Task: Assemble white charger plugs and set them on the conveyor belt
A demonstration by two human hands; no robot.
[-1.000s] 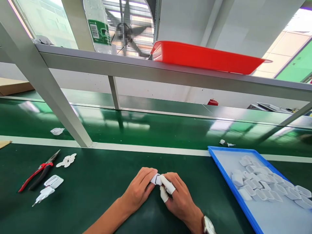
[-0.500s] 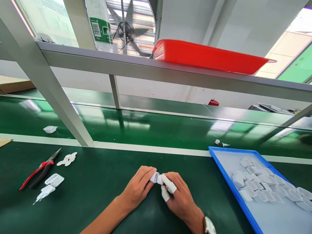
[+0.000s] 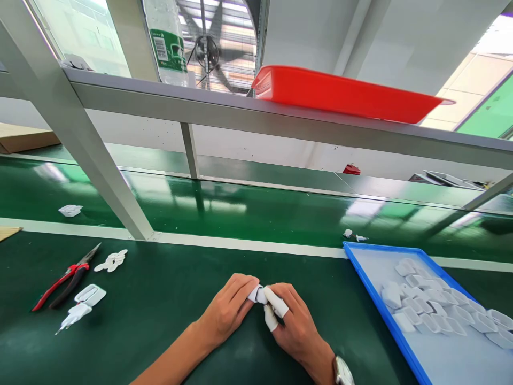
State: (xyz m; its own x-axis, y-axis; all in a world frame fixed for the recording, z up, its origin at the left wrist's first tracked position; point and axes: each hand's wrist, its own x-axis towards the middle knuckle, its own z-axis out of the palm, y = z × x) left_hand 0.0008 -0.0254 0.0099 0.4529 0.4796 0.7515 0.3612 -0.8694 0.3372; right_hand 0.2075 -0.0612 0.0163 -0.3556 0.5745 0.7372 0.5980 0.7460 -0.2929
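A small white plastic part (image 3: 256,293) is held between my two hands above the green table. My left hand (image 3: 227,306) is closed on its left side, with the fingers covering much of it. White finger cots cover the thumb and forefinger of my right hand (image 3: 294,321), which pinch the part's right end. Its exact kind is hidden by the fingers. Off to the left lie pliers (image 3: 72,275) with red and black handles, a cluster of small white pieces (image 3: 112,261), and a white plastic assembly (image 3: 82,306) with a thin tip.
A blue-rimmed tray (image 3: 385,315) at the right holds many white plastic shells (image 3: 436,302). Behind the white strip runs a green belt (image 3: 256,211) carrying white parts (image 3: 70,210). A metal frame (image 3: 280,118) crosses above, bearing a red tray (image 3: 340,93) and a bottle (image 3: 168,48).
The white parts on the green belt have shifted to the left. My hands keep almost the same place and hold the white part still.
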